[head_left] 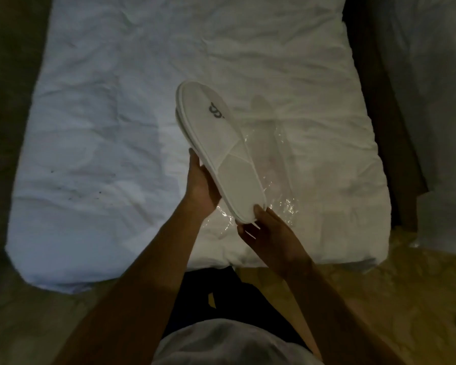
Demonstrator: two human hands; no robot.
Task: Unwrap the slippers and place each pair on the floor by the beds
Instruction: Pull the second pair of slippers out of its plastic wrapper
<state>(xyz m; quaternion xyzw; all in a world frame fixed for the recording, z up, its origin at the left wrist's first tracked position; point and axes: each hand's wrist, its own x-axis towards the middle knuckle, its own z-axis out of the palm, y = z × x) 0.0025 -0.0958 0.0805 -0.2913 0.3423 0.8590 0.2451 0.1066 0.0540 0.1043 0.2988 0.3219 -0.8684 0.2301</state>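
A pair of white slippers [216, 143], stacked flat one on the other with a grey logo near the toe, is held above the bed [116, 114]. My left hand [202, 184] grips the pair along its left edge at the middle. My right hand [269, 233] pinches the heel end from below. A clear plastic wrapper [277, 185] lies crumpled on the white duvet just right of and beneath the slippers; part of it is hidden behind them.
A second bed with white bedding [432, 101] stands at the right, past a dark gap [379, 101]. Tan floor [379, 299] runs along the foot of the beds. My dark trousers and light shirt fill the lower middle.
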